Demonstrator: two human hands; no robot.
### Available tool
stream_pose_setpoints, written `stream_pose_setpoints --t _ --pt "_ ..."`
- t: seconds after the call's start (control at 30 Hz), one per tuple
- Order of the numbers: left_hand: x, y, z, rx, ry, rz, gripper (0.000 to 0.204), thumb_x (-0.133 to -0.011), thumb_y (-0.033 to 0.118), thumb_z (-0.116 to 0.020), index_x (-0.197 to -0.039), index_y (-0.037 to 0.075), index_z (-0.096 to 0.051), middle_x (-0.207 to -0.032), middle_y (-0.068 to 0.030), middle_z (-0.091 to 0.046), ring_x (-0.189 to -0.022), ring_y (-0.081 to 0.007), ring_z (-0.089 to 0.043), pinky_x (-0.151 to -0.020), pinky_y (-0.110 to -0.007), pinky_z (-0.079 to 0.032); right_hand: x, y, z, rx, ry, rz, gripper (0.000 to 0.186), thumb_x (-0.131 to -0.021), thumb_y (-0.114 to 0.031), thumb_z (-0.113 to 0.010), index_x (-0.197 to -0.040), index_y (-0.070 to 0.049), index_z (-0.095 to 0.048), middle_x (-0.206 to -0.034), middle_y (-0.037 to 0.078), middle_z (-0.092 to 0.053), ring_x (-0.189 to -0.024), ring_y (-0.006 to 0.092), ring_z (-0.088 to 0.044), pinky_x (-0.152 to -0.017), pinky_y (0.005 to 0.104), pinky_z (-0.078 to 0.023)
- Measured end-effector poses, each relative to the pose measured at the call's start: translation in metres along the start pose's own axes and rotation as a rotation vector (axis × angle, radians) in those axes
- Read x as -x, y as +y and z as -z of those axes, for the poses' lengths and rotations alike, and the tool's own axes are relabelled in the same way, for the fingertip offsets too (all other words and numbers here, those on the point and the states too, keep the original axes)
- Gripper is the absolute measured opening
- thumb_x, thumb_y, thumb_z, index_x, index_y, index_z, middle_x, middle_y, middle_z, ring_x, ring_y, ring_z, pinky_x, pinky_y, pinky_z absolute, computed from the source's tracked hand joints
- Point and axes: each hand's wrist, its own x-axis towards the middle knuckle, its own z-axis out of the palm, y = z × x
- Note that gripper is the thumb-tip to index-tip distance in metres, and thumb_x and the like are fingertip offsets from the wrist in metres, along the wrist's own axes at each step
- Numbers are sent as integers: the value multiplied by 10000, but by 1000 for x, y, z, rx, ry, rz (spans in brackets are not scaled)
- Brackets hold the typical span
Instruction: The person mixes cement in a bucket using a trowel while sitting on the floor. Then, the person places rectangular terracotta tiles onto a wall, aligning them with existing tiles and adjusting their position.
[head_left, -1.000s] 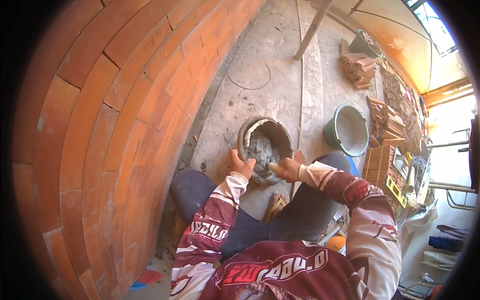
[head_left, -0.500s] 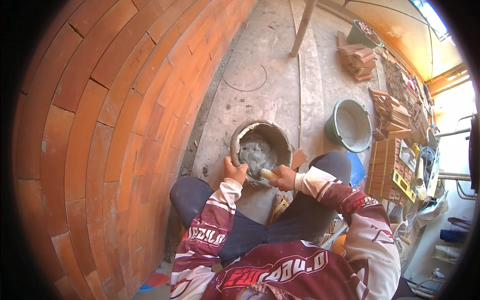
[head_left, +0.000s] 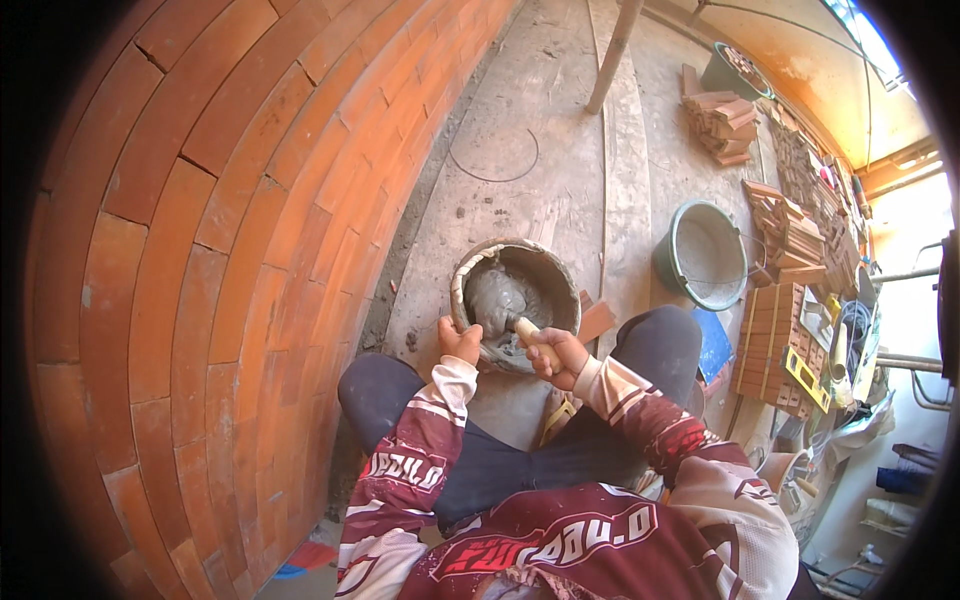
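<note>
Between my knees stands a bucket [head_left: 568, 275] with a mortar-caked rim, holding wet grey mortar [head_left: 500, 298]. My left hand [head_left: 461, 342] grips the near left part of the rim, thumb toward the inside. In my right hand [head_left: 562, 357] is the pale wooden handle of a trowel [head_left: 527, 331], pointing down into the bucket. The blade is sunk in the mortar and mostly hidden. A sandalled foot shows just behind the bucket, below my right hand.
A brick wall [head_left: 220, 250] rises close on my left. To the right stand a green bucket [head_left: 708, 255], a strapped brick stack [head_left: 770, 335] with a yellow spirit level [head_left: 806, 378], and loose brick piles [head_left: 790, 225]. A pole [head_left: 614, 55] stands ahead; a wire loop [head_left: 495, 178] lies on the floor.
My right hand has turned the trowel, its handle now slanting more steeply into the mortar, which is heaped differently. The bucket has tilted or shifted slightly left with my left hand.
</note>
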Motion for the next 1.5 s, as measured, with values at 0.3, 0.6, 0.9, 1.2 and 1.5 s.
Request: stream_pose_setpoints --t 0.3,0.6,0.9,1.2,1.5 --pt "13 44 -11 -96 14 101 322 -650 96 -636 -895 -29 -469 -805 -106 -542 -710 -192 -530 -678 -344 -461 28 13 11 -883 -453 -1 524 -895 -277 -462 -1201 146 -421 -690 50 -492 -519 119 -463 -443 234 -376" --pt "14 39 -21 -159 34 92 429 -641 153 -658 -964 -42 -453 -920 -180 -549 -836 -287 -562 -789 -383 -451 40 1 11 -341 -99 137 434 -966 -337 -336 -1134 39 -474 -666 8 -483 -438 90 -398 -368 221 -324" --pt "10 32 -18 -190 16 108 516 -638 177 -669 -1021 -71 -428 -972 -205 -527 -893 -323 -547 -853 -395 -430 73 -18 -56 1499 455 194 296 -911 -266 -464 -1062 -13 -490 -719 146 -571 -562 282 -616 -478 387 -490" --pt "21 53 -21 -209 -33 133 597 -651 200 -672 -1097 -85 -396 -1003 -235 -532 -919 -338 -556 -846 -395 -442 86 -33 -85 2719 317 380 446 -777 -89 -522 -1219 -59 -471 -746 184 -623 -640 371 -637 -539 456 -508" --pt "31 67 -25 -339 -5 21 573 -646 230 -686 -1086 -19 -416 -1000 -220 -563 -912 -378 -575 -844 -419 -448 28 -73 -93 2973 455 400 178 -848 -121 -514 -962 5 -569 -841 124 -661 -750 262 -677 -602 364 -533"
